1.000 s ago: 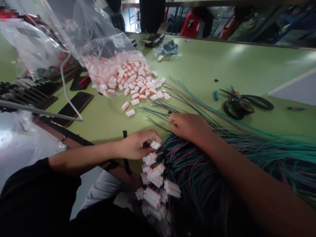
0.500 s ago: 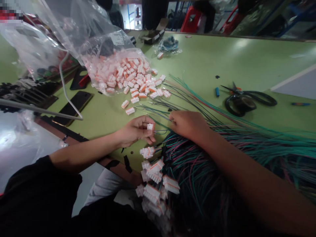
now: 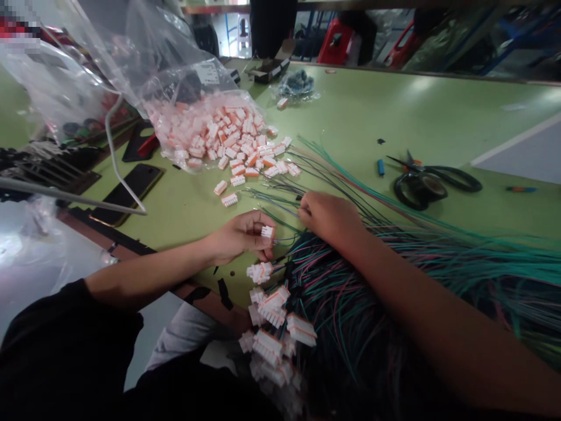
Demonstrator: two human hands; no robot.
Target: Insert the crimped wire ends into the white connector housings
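Between the thumb and fingers of my left hand (image 3: 245, 235) is a small white-and-orange connector housing (image 3: 267, 231), with a few thin wires running from it to the right. My right hand (image 3: 326, 211) is closed over the wires just right of it, its fingertips pinched at a wire; the exact wire is hard to make out. Loose wire ends (image 3: 263, 196) lie on the table beyond both hands. A thick bundle of green, pink and black wires (image 3: 421, 257) stretches right under my right forearm. Finished-looking connectors on wires (image 3: 267, 345) hang in a cluster at the table's near edge.
A clear plastic bag (image 3: 175, 76) spills many connector housings (image 3: 232, 131) onto the green table (image 3: 372, 105). A phone (image 3: 127, 193) lies at left beside a bent metal rod (image 3: 111, 134). Scissors (image 3: 438, 169) and a roll of black tape (image 3: 427, 190) lie at right.
The view has shifted slightly. My left hand still holds the connector housing, and my right hand stays pinched near the wires with little visible movement.
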